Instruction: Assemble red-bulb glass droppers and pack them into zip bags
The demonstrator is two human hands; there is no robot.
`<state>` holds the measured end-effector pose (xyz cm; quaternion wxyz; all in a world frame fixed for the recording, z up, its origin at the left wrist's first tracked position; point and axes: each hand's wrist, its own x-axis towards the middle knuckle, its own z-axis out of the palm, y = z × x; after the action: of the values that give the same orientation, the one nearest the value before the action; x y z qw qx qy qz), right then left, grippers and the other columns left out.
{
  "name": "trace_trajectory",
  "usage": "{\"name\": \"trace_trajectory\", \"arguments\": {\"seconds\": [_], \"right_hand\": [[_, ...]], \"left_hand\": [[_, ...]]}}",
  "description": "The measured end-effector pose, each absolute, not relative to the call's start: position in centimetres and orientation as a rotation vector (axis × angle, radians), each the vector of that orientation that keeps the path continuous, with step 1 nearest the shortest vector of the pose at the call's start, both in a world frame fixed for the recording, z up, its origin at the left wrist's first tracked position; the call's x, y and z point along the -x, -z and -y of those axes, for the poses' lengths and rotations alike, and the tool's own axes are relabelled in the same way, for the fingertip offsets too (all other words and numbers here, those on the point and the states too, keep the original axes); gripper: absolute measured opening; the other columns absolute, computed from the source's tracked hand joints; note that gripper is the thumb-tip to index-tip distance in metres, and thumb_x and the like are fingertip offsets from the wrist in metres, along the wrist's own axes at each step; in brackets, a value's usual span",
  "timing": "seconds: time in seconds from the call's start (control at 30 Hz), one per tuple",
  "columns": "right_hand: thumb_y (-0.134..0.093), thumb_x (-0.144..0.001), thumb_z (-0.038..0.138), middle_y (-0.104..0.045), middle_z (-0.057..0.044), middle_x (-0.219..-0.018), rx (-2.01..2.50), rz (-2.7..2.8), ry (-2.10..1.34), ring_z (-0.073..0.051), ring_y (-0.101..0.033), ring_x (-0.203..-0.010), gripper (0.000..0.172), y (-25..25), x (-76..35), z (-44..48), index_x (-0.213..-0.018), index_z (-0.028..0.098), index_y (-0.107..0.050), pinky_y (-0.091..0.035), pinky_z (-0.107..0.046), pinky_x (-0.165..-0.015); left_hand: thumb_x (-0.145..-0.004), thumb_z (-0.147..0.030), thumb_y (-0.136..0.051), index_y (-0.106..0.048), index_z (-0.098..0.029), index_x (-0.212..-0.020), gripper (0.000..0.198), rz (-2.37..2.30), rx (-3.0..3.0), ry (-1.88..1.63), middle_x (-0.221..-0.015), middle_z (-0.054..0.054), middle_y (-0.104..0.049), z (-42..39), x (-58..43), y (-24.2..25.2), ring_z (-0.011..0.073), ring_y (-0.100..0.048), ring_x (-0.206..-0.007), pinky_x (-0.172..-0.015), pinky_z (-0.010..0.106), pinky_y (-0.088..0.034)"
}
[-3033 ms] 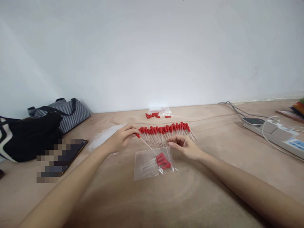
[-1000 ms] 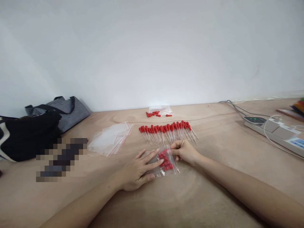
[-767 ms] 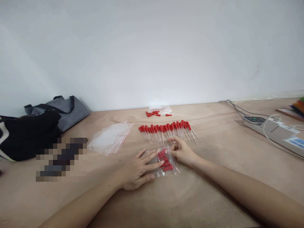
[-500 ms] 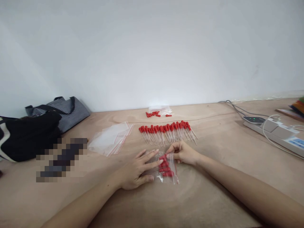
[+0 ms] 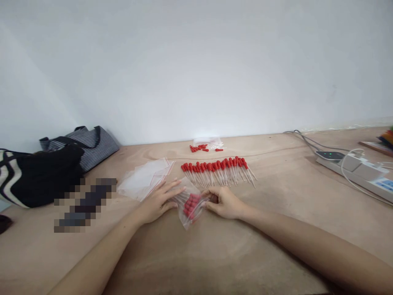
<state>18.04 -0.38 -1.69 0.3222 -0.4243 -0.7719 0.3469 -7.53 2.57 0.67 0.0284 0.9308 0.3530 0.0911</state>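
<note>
A clear zip bag (image 5: 185, 221) lies tilted between my hands near the middle of the table. Inside it are several droppers with red rubber bulbs (image 5: 192, 205), the bulbs toward the right and the pale stems toward the left. My right hand (image 5: 223, 202) pinches the bag's right edge between thumb and fingers. Fingers outstretched, my left hand (image 5: 159, 201) rests at the left end of the bag, touching it. Just beyond my hands is a long row of red-bulbed droppers (image 5: 215, 167), stems pointing toward me.
Flat bags with red-lined edges (image 5: 144, 176) are fanned out at the left. Loose red bulbs (image 5: 198, 148) and thin clear tubes lie by the wall. A striped bag (image 5: 101, 149) and a black bag (image 5: 52, 180) stand far left; a power strip (image 5: 356, 172) with cables is right.
The bag of droppers has shifted left and turned askew. Both hands moved left, the left one also farther from me. My right hand still pinches the bag's right edge.
</note>
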Motion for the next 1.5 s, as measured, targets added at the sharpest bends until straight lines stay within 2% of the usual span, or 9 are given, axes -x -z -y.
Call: {"name": "trace_trajectory", "arguments": {"seconds": [0.1,0.27,0.43,0.57,0.73,1.07,1.27,1.37,1.5], "right_hand": [[-0.054,-0.075,0.023,-0.059,0.003,-0.063,1.101,2.14,-0.807,-0.007,-0.048,-0.051,0.031,1.1,-17.4,0.3,-0.105,0.022,-0.059,-0.035,-0.018,-0.051],[-0.052,-0.073,0.017,-0.062,0.002,-0.069,1.053,2.261,-0.636,-0.008,-0.05,-0.054,0.046,0.7,-17.1,-0.3,-0.119,0.026,-0.05,-0.035,-0.019,-0.053],[-0.058,-0.071,0.031,-0.063,0.002,-0.075,1.108,2.254,-0.532,-0.01,-0.054,-0.062,0.038,0.6,-16.9,-0.7,-0.109,0.027,-0.058,-0.035,-0.02,-0.056],[-0.057,-0.072,0.035,-0.064,0.002,-0.075,1.172,2.221,-0.454,-0.01,-0.056,-0.064,0.029,0.7,-16.1,-0.8,-0.099,0.027,-0.063,-0.035,-0.021,-0.056],[-0.052,-0.074,0.024,-0.066,0.001,-0.078,1.149,2.239,-0.396,-0.012,-0.058,-0.069,0.025,1.0,-15.3,-1.1,-0.096,0.025,-0.064,-0.036,-0.021,-0.059],[-0.049,-0.078,0.025,-0.068,0.001,-0.086,1.107,2.229,-0.395,-0.013,-0.06,-0.08,0.02,1.5,-15.2,-1.4,-0.087,0.025,-0.068,-0.039,-0.022,-0.063],[-0.049,-0.077,0.019,-0.067,0.001,-0.091,1.018,2.259,-0.379,-0.012,-0.059,-0.081,0.025,2.0,-15.7,-1.7,-0.096,0.024,-0.065,-0.04,-0.021,-0.066],[-0.048,-0.076,0.015,-0.066,0.0,-0.091,0.987,2.308,-0.227,-0.012,-0.059,-0.081,0.029,2.4,-16.0,-2.1,-0.099,0.024,-0.064,-0.04,-0.021,-0.064],[-0.045,-0.082,0.019,-0.066,-0.002,-0.083,0.873,2.409,0.165,-0.012,-0.057,-0.074,0.021,2.6,-15.6,-2.7,-0.089,0.02,-0.064,-0.036,-0.023,-0.056]], "left_hand": [[-0.087,-0.03,-0.04,-0.048,-0.024,-0.12,0.035,-1.299,-2.875,-0.499,-0.128,0.008,-0.047,-3.5,8.5,-0.4,0.0252,-0.04,-0.119,-0.098,0.05,-0.03],[-0.082,-0.035,-0.045,-0.058,-0.017,-0.098,0.028,-1.402,-2.684,-0.968,-0.105,0.009,-0.06,-1.4,7.1,-0.4,0.0208,-0.056,-0.099,-0.086,0.036,-0.045],[-0.074,-0.035,-0.054,-0.05,-0.017,-0.106,0.038,-1.374,-2.738,-0.837,-0.116,0.011,-0.049,2.0,4.6,-0.3,0.0247,-0.05,-0.105,-0.086,0.04,-0.045],[-0.076,-0.025,-0.047,-0.052,-0.016,-0.082,0.012,-1.457,-2.679,-0.893,-0.088,0.007,-0.055,2.3,3.9,-0.3,0.0196,-0.056,-0.083,-0.072,0.033,-0.048],[-0.077,-0.022,-0.043,-0.051,-0.017,-0.071,0.011,-1.482,-2.664,-0.903,-0.069,0.002,-0.055,1.6,4.2,-0.2,0.0152,-0.054,-0.065,-0.06,0.027,-0.045],[-0.084,-0.028,-0.041,-0.052,-0.018,-0.069,0.02,-1.501,-2.761,-0.852,-0.063,-0.001,-0.057,0.6,5.1,0.6,0.0133,-0.056,-0.059,-0.055,0.023,-0.042],[-0.084,-0.03,-0.043,-0.054,-0.018,-0.078,0.017,-1.36,-2.815,-0.678,-0.072,0.001,-0.059,0.5,5.8,-0.4,0.0138,-0.056,-0.066,-0.06,0.024,-0.044],[-0.082,-0.029,-0.047,-0.055,-0.019,-0.089,0.014,-1.166,-2.891,-0.633,-0.083,0.003,-0.06,0.4,6.8,-1.2,0.0142,-0.057,-0.073,-0.064,0.025,-0.047],[-0.083,-0.022,-0.046,-0.057,-0.019,-0.093,0.015,-0.928,-3.124,-0.72,-0.087,0.004,-0.062,0.2,8.0,-1.2,0.0138,-0.06,-0.076,-0.067,0.024,-0.05]]}}
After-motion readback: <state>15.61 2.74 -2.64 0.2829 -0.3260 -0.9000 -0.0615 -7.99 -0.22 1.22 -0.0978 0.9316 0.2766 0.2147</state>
